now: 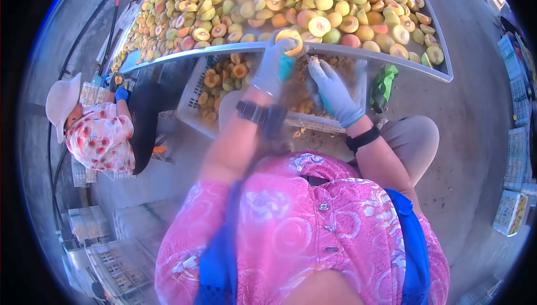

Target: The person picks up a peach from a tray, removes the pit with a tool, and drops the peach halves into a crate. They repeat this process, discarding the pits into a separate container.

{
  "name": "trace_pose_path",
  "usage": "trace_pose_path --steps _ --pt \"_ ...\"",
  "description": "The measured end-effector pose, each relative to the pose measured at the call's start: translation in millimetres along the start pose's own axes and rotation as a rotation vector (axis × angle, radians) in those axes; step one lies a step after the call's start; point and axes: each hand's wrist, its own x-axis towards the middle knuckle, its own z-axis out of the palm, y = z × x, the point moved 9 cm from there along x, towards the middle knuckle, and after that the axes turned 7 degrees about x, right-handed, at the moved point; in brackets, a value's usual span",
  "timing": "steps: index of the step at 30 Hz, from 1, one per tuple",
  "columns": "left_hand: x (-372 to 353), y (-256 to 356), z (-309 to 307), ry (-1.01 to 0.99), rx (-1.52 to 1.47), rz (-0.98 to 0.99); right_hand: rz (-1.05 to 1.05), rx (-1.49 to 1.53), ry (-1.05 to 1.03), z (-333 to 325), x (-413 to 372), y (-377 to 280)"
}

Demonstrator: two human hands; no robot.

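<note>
I saw a big metal surface [363, 54] across the top of the frame. It was full of cut peaches [313, 3], yellow and red, lying close together. The grey floor [470, 137] filled the right side of the frame.

At the left edge sat another person [100, 137] in a flowery shirt and a white hat [61, 101]. That person wore a blue glove [121, 93] and was well apart from the hands I was watching.

Below the rim of the surface, near the middle of the frame, stood a white crate [193, 89] with more peach pieces [224, 75] inside. A green cloth [383, 84] hung just under the rim, to the right of the crate.

Both of the wearer's hands wore pale blue gloves and were up by the rim, above the crate. The left hand [271, 67] was in the upper middle of the frame. Its grip was closed around a peach half [289, 41], held right at the edge of the surface with the cut side showing.

The right hand [334, 91] was just beside it, a little lower and to the right. Its fingers pointed up at the fruit. It was blurry, so I could not tell if its grip held anything.
</note>
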Motion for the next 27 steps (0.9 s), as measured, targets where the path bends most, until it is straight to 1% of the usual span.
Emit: trace_pose_path --steps 1,3,4,6,10,12,16,18,20,21,23,24,25,26,27 --pt "-7 3 0 0.005 -0.003 0.0 0.0 -0.007 -0.02 4 0 0" --pt "-26 4 17 -0.105 -0.205 -0.108 0.0 -0.016 -0.037 9 -2 1" --pt "-28 5 18 -0.106 -0.207 -0.109 -0.002 -0.044 -0.054 11 -3 0" --pt "-32 0 22 -0.109 -0.383 -0.184 -0.005 -0.072 -0.068 14 -3 1" --pt "-35 -6 20 -0.103 -0.366 -0.18 -0.041 -0.078 -0.047 14 -1 2" --pt "-36 -6 16 -0.07 -0.243 -0.101 -0.049 -0.087 -0.044 15 -2 2" --pt "-38 -3 22 -0.071 -0.339 -0.097 -0.029 -0.113 -0.026 15 -4 1" --pt "-43 0 24 -0.017 -0.352 -0.125 -0.026 -0.141 -0.026 15 -3 3" --pt "-42 -5 22 -0.004 -0.336 -0.125 -0.112 -0.138 -0.009 13 0 1" --pt "-41 -7 21 0.007 -0.323 -0.123 -0.113 -0.136 -0.009 12 3 5" --pt "-43 -4 22 0.022 -0.274 -0.118 -0.208 -0.171 -0.004 12 6 2" --pt "-46 -3 22 0.04 -0.229 -0.112 -0.208 -0.168 -0.002 10 6 3" --pt "-47 -3 25 0.039 -0.228 -0.113 -0.166 -0.202 -0.018 10 5 6" --pt "-48 -3 25 0.074 -0.223 -0.125 -0.124 -0.237 -0.034 10 5 8" --pt "-49 -3 24 0.108 -0.217 -0.137 -0.126 -0.236 -0.034 10 7 11"
